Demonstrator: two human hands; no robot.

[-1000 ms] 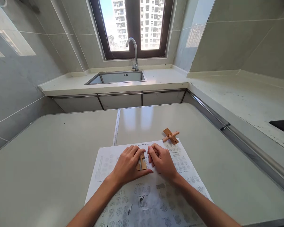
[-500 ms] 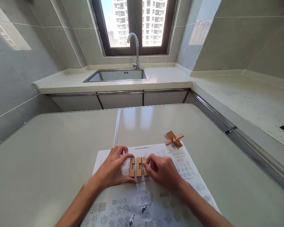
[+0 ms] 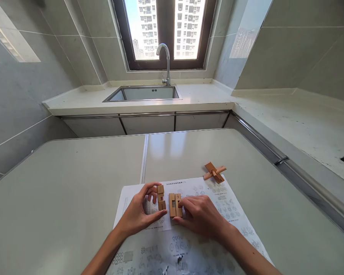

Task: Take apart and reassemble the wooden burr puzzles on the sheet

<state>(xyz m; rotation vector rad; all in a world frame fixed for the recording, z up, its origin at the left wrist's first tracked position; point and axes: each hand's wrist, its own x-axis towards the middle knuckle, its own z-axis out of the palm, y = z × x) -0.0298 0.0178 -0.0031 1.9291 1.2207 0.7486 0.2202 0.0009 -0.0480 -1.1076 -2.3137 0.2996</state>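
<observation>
Vs. half a second ago: left block (image 3: 159, 197) is now tipped up, clamped between thumb and fingers of the left hand (image 3: 139, 212); middle block (image 3: 171, 205) and right block (image 3: 179, 209) now sit close together on the printed sheet (image 3: 157, 248). Probably one piece singled out for handling. Right hand (image 3: 202, 214) is at right block, partly covering it; grip pinching or just pressing, can't tell. Block marks and sheet print too small to read; sheet's near edge cut off.
</observation>
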